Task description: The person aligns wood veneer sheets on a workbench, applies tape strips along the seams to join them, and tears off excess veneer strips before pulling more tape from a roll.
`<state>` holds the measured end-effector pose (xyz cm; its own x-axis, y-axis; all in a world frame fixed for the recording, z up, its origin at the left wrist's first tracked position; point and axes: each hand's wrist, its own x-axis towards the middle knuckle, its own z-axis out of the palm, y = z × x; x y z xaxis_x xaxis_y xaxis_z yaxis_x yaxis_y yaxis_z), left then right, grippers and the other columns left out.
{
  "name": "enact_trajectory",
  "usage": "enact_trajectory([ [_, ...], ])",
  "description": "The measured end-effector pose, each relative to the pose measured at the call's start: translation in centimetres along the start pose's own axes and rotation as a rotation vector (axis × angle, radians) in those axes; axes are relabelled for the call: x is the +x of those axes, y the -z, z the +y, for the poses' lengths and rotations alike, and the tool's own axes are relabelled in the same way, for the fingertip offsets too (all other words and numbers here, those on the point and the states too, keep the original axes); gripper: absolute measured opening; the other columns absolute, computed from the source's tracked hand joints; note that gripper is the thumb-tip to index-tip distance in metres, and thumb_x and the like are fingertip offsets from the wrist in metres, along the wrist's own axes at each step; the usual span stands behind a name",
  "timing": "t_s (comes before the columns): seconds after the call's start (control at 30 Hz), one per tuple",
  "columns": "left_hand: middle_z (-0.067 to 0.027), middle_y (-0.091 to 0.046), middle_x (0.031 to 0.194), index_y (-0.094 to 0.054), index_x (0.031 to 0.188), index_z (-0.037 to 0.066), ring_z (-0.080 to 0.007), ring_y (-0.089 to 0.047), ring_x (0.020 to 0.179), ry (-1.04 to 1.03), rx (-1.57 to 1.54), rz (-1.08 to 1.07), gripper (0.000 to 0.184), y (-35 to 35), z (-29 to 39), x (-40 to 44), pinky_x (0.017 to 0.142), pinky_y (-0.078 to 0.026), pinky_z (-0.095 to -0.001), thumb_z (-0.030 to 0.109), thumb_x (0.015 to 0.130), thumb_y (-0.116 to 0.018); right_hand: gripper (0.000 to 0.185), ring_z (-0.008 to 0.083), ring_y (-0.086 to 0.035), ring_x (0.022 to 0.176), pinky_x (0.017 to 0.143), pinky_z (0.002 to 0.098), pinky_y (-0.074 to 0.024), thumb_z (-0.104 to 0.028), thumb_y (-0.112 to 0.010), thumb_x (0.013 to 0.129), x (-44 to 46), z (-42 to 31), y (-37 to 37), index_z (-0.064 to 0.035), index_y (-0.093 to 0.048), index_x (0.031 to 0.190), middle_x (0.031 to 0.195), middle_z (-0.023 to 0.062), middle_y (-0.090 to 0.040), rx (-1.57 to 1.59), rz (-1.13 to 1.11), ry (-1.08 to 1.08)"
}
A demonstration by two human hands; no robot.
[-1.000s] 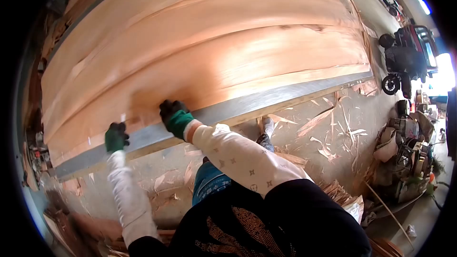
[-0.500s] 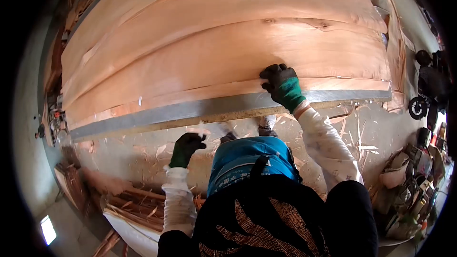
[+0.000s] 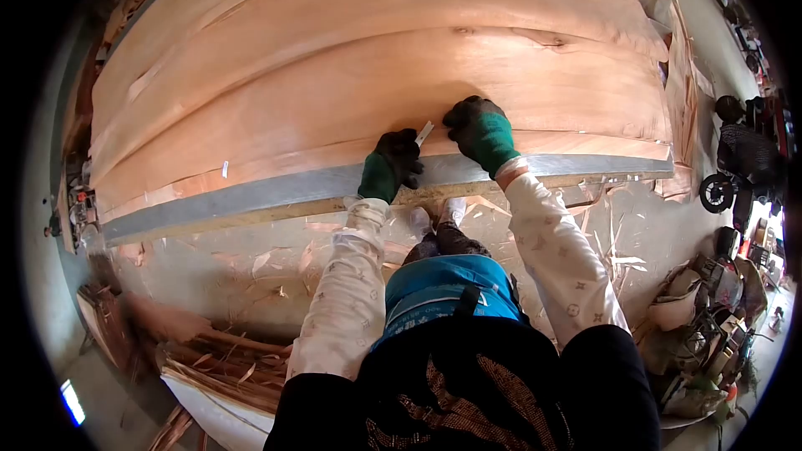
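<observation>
A wide stack of thin reddish-brown wood veneer sheets lies on a bench with a grey metal edge. My left hand, in a black and green glove, is over the front edge, its fingers closed on a small white strip of tape. Just to its right, my right hand, gloved alike, rests on the veneer near the front seam. Its fingers are curled down, and whatever may be in them is hidden. Another white piece of tape sits on the veneer farther left.
Veneer scraps litter the floor below the bench. At the lower left is a pile of veneer pieces. A motorcycle stands at the right, above a heap of mixed items.
My left hand has risen from below the bench to its front edge, bringing the strip of tape beside my right hand. My right hand has shifted slightly and stays on the veneer.
</observation>
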<state>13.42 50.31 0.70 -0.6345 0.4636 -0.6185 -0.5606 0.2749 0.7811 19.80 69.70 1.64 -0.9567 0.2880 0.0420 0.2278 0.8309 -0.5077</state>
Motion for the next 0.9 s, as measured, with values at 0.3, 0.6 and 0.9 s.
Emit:
enact_trajectory([
  [0.3,-0.0131,-0.066,0.096,-0.055,0.124,0.005,-0.0282,-0.066,0.073,-0.513,0.23,0.029,0.034,0.9,-5.0,0.8,0.061,-0.053,-0.04,0.018,0.093,-0.055,0.047,0.0347,-0.042,0.129,0.102,0.0522,-0.0367,-0.028,-0.053,0.084,-5.5,-2.2,-7.8,-0.004,-0.056,0.125,0.135,0.0144,-0.05,-0.388,0.276,0.349],
  [0.6,-0.0089,-0.058,0.063,-0.055,0.083,0.004,-0.0181,-0.058,0.05,-0.264,0.561,0.338,0.024,11.0,5.4,-1.4,0.04,-0.048,-0.0325,0.027,0.092,-0.059,0.031,0.0328,-0.052,0.111,0.088,0.0461,-0.044,-0.017,-0.05,0.085,-4.4,-1.8,-4.0,-0.0075,-0.06,0.113,0.12,0.0171,-0.057,-0.242,0.083,0.304],
  [0.9,-0.0127,-0.068,0.091,-0.066,0.098,0.002,-0.0312,-0.067,0.084,0.112,-0.094,0.259,0.033,1.9,-12.7,-14.0,0.074,-0.055,-0.039,0.017,0.071,-0.078,0.038,0.0325,-0.058,0.099,0.078,0.0439,-0.048,-0.021,-0.071,0.07,-12.5,26.7,20.9,-0.0133,-0.066,0.107,0.108,0.0118,-0.062,-0.044,0.144,0.165],
])
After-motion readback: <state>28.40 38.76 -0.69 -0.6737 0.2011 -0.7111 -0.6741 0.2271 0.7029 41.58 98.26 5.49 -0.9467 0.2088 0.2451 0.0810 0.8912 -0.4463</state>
